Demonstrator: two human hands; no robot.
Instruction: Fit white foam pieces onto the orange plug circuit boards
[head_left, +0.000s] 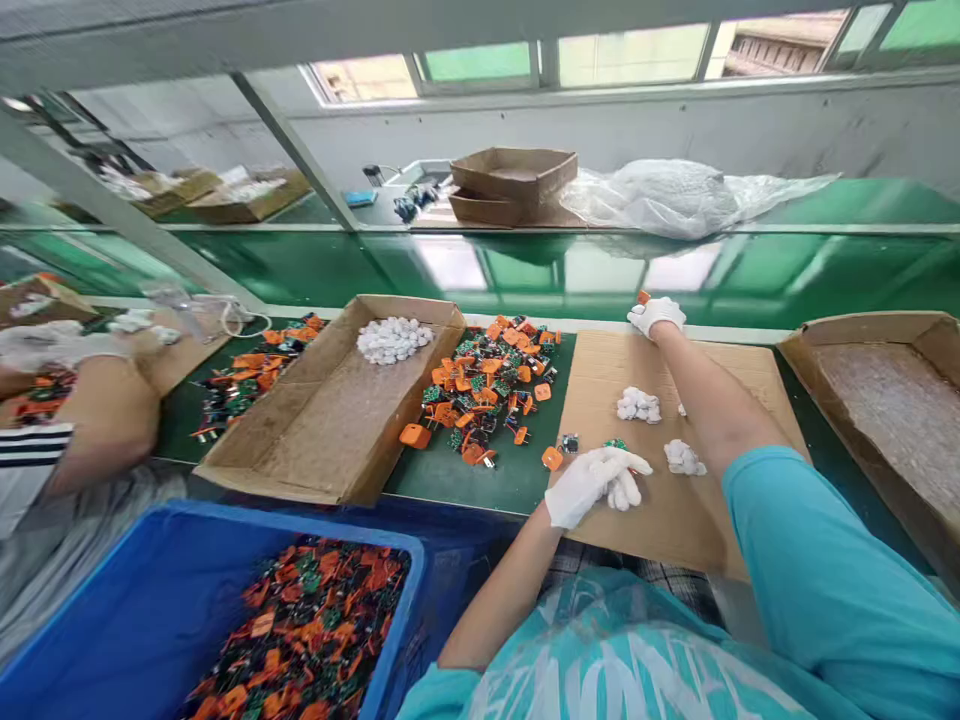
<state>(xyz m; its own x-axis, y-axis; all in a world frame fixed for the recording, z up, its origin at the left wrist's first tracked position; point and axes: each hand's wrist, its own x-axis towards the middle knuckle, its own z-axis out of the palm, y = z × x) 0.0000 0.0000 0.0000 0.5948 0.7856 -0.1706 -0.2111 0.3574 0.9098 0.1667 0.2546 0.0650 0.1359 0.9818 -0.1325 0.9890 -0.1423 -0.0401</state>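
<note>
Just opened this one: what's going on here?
A gloved person works over a cardboard sheet. The right hand is at the far edge, an orange part beside it; whether gripped is unclear. The left hand is over the near side, beside another orange part. White clumps lie on the sheet, and a heap of parts sits to its left.

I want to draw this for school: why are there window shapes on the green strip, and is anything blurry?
Head view: the shiny green strip mirrors the bright windows above it; also in the head view, the co-worker's arm at the left looks smeared, while the pile of orange parts looks sharper.
</note>
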